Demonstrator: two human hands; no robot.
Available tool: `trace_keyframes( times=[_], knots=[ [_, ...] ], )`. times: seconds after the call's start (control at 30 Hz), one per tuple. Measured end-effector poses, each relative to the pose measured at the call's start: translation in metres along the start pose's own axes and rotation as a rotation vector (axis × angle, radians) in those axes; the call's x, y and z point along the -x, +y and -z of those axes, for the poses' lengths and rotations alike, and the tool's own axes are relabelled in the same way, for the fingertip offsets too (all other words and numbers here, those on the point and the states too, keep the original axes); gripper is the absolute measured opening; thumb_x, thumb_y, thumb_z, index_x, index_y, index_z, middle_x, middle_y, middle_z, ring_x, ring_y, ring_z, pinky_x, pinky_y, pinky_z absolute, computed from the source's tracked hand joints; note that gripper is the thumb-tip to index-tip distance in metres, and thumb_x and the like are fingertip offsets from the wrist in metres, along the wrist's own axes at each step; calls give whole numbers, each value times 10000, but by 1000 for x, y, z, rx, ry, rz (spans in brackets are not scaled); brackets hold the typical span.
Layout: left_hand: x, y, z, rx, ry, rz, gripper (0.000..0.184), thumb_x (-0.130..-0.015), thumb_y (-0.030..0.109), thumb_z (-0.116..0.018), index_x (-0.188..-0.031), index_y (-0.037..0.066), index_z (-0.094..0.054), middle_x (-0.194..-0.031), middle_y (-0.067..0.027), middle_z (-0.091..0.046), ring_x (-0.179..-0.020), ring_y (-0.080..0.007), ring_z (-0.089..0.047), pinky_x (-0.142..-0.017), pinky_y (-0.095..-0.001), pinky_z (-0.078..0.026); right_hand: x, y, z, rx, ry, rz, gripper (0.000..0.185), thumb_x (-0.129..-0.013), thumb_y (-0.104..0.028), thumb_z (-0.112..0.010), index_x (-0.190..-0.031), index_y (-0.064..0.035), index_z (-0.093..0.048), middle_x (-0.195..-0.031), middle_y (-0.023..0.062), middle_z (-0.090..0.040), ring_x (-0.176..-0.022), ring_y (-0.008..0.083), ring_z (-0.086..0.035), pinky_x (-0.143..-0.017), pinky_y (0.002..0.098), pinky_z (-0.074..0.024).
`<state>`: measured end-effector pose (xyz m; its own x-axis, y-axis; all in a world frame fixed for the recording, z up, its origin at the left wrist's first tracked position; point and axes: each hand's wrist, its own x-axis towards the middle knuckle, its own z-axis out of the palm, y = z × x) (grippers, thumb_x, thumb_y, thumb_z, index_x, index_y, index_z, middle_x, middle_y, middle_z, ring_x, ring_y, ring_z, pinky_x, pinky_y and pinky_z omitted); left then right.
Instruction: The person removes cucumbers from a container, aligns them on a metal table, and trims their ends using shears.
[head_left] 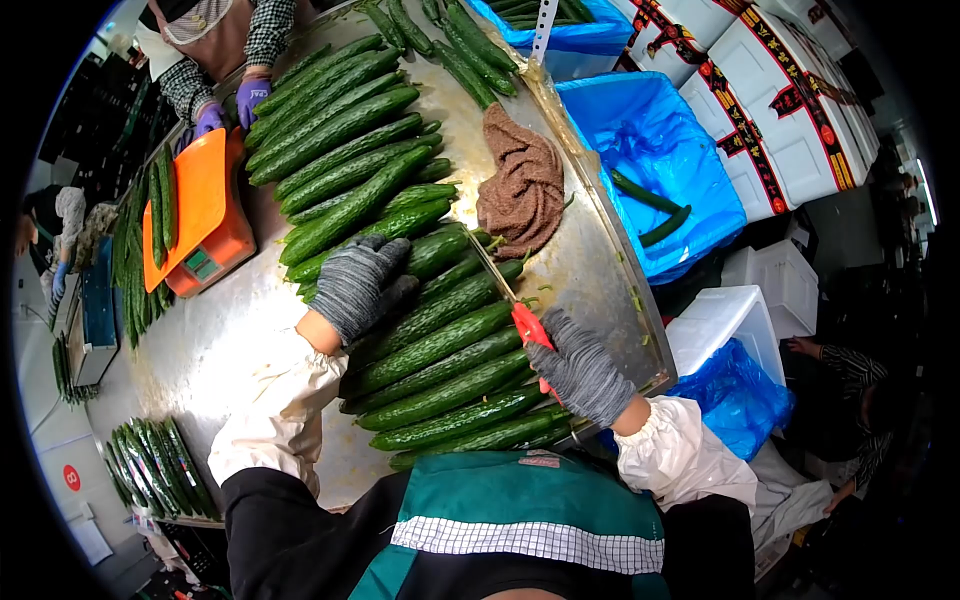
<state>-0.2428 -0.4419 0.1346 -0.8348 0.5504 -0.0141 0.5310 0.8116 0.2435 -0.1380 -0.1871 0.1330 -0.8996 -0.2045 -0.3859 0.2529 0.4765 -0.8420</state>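
Observation:
My left hand point(358, 287), in a grey knitted glove, lies across the cucumbers with its fingers stretched out and its thumb apart. Beneath and below it a row of dark green cucumbers point(440, 345) lies side by side on the metal table point(290, 330). In my right hand point(588, 372), gloved alike, is a red-handled tool that looks like scissors point(530, 325). Its narrow blade points up and left over the cucumber ends, where small green scraps lie. My fingers partly hide the handle. A crumpled brown cloth point(520, 180) lies beyond the blade.
An orange scale point(205, 210) carrying cucumbers stands at upper left, near a co-worker's purple-gloved hand point(252, 98). Beyond the table's right edge are a blue-lined bin point(640, 130) with cucumbers inside, a white foam box point(730, 315) and stacked taped boxes point(800, 110). Bundled cucumbers point(158, 465) lie lower left.

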Motion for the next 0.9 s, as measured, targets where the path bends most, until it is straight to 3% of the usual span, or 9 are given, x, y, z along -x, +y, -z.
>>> trace_keyframes(
  times=[0.07,0.13,0.27,0.33,0.4,0.53,0.63,0.9],
  knots=[
    [0,0,1,4,-9,9,379,-740,327,-557,-1010,60,-546,-909,-177,-542,-838,-339,-518,-712,-419,-421,1,0,-2,58,60,53,243,-806,-197,-516,-921,6,-449,-640,201,-544,-534,291,-574,-480,339,-452],
    [1,1,0,7,-17,14,382,-740,328,-558,-1014,63,-545,-918,-173,-542,-845,-337,-517,-717,-418,-421,2,-6,2,-41,10,-132,233,-812,-205,-519,-920,-10,-451,-602,152,-539,-490,226,-566,-439,318,-436],
    [5,4,-1,15,-28,53,441,-731,315,-570,-1098,83,-495,-985,-165,-528,-907,-337,-500,-754,-415,-416,12,-6,27,-287,33,-163,211,-820,-209,-516,-926,-36,-454,-607,96,-531,-457,155,-543,-401,283,-423],
    [8,4,-3,22,-33,69,475,-727,310,-575,-1136,92,-469,-1013,-164,-521,-930,-340,-492,-771,-416,-412,19,-13,43,-439,-90,-352,244,-843,-244,-492,-978,-46,-447,-679,55,-544,-480,131,-535,-418,228,-422],
    [10,1,-9,-15,-25,61,523,-723,295,-577,-1185,104,-423,-1043,-170,-510,-948,-353,-482,-795,-423,-402,19,-16,55,-459,-154,-387,297,-820,-279,-521,-981,-43,-443,-686,80,-555,-492,149,-556,-425,233,-437],
    [10,5,-6,25,-41,80,530,-726,290,-573,-1197,107,-413,-1051,-171,-509,-950,-359,-480,-807,-431,-395,8,-24,72,-416,-280,-400,273,-834,-264,-468,-962,-23,-448,-678,93,-547,-475,170,-563,-400,255,-443],
    [11,5,-6,3,-44,86,519,-730,285,-569,-1193,107,-417,-1045,-170,-511,-947,-355,-481,-804,-427,-398,-8,-48,83,-205,-379,-501,261,-840,-241,-444,-955,-8,-438,-660,112,-551,-450,196,-563,-367,300,-445],
    [13,2,-6,40,6,58,482,-733,262,-566,-1170,103,-439,-1025,-155,-519,-931,-336,-488,-776,-413,-415,-35,-72,82,50,-478,-524,269,-842,-251,-438,-958,-8,-433,-641,104,-563,-452,174,-564,-346,263,-432]
  ],
)
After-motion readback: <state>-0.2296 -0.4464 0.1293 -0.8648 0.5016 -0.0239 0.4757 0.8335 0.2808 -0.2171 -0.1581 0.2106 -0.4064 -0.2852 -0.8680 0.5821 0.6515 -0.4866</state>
